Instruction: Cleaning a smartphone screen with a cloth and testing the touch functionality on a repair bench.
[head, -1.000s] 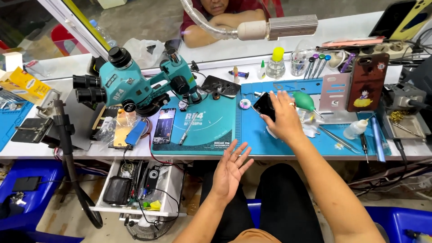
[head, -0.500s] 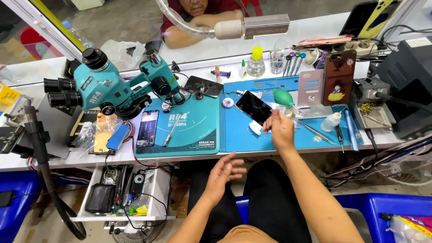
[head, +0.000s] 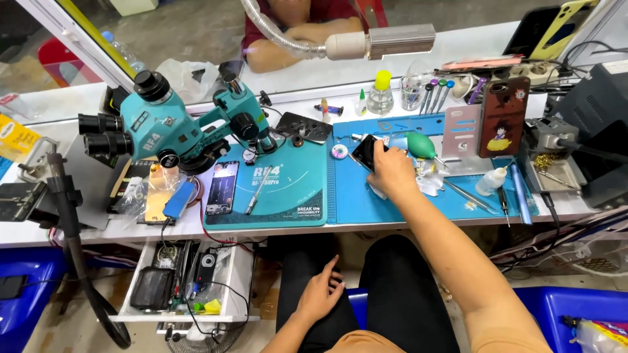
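My right hand (head: 392, 171) reaches over the blue work mat (head: 347, 202) and grips a dark phone (head: 366, 150) that tilts up off the mat. My left hand (head: 318, 295) rests on my left thigh below the bench edge, fingers loosely apart, holding nothing. A teal stereo microscope (head: 170, 127) stands on the left of the bench. Under it, on a teal mat (head: 281, 189), lie another phone (head: 222, 187) and a thin metal tool (head: 256, 194).
A green air blower (head: 422, 145), tweezers (head: 468, 196), a small dropper bottle (head: 490, 181) and a phone in a brown case (head: 502, 116) crowd the right side. An open drawer (head: 183, 281) of parts hangs under the bench. Another person's arms (head: 288, 46) rest behind the counter.
My left hand dropped from in front of the bench down onto my thigh. My right hand stayed on the dark phone, and the view shifted left and closer.
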